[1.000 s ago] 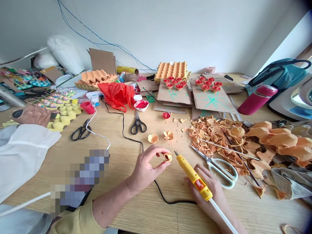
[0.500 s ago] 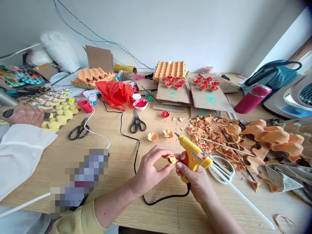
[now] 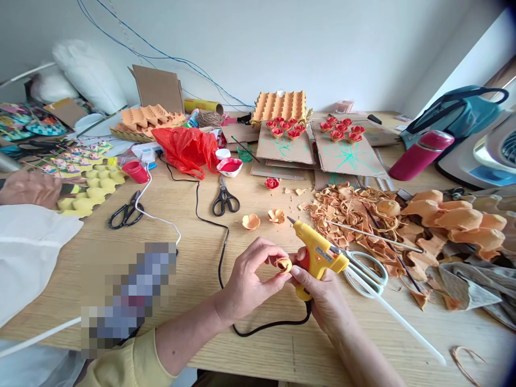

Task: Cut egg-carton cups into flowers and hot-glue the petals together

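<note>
"orange and curled, that small bud (image 3: 283, 264): where is it in the head view?"

"just above the wooden table (image 3: 185, 322), between the person's two hands. the left hand (image 3: 252, 269) pinches it between thumb and fingers."

"and the right hand (image 3: 328, 298)?"

"it is wrapped round the grip of a yellow glue gun (image 3: 320, 255), and its thumb tip appears to touch the bud's right side."

"which way does the gun point?"

"its nozzle slants up and to the left, clear of the bud. a whitish glue stick (image 3: 397, 312) runs out of the back, and a black cord (image 3: 278, 326) leaves the bottom of the grip."

"what lies near them?"

"beyond the hands, two open orange flower cups, one flatter (image 3: 251, 221) and one more upright (image 3: 276, 216), sit side by side. a red flower (image 3: 271, 183) is farther back. pale green scissors (image 3: 366, 273) lie partly behind the gun, beside a heap of orange scraps (image 3: 342, 215)."

"whose hand is at the far left?"

"a co-worker's hand (image 3: 30, 189), near a yellow egg tray (image 3: 94, 185). it is closed on something dark, mostly hidden."
</note>
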The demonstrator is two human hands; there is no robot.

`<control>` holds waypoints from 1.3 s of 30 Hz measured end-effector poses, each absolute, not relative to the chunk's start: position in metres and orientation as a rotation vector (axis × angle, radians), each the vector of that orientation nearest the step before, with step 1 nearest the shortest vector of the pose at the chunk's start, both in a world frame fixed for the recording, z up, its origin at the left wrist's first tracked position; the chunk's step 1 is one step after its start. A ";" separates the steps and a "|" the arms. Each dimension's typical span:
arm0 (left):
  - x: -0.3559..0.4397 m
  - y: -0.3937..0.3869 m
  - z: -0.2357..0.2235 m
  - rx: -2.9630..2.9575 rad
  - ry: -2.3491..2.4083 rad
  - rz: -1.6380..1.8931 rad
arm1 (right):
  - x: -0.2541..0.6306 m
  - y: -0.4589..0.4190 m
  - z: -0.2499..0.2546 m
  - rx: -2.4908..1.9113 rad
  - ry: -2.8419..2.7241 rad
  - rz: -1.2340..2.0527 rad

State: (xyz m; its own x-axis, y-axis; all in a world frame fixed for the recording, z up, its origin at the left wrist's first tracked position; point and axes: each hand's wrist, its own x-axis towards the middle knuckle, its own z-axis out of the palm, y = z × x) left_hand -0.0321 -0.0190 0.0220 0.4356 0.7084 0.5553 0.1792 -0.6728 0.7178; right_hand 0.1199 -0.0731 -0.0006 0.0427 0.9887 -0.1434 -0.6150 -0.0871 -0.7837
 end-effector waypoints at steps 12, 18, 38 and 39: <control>-0.031 -0.020 0.022 2.163 0.758 1.201 | 0.119 -0.074 0.001 -0.846 -0.566 1.482; -0.031 -0.022 0.023 2.175 0.791 1.183 | 0.119 -0.073 0.001 -0.863 -0.559 1.471; -0.031 -0.023 0.022 2.235 0.772 1.152 | 0.119 -0.074 -0.001 -0.886 -0.586 1.469; -0.031 -0.023 0.021 2.228 0.774 1.154 | 0.119 -0.074 -0.001 -0.879 -0.583 1.471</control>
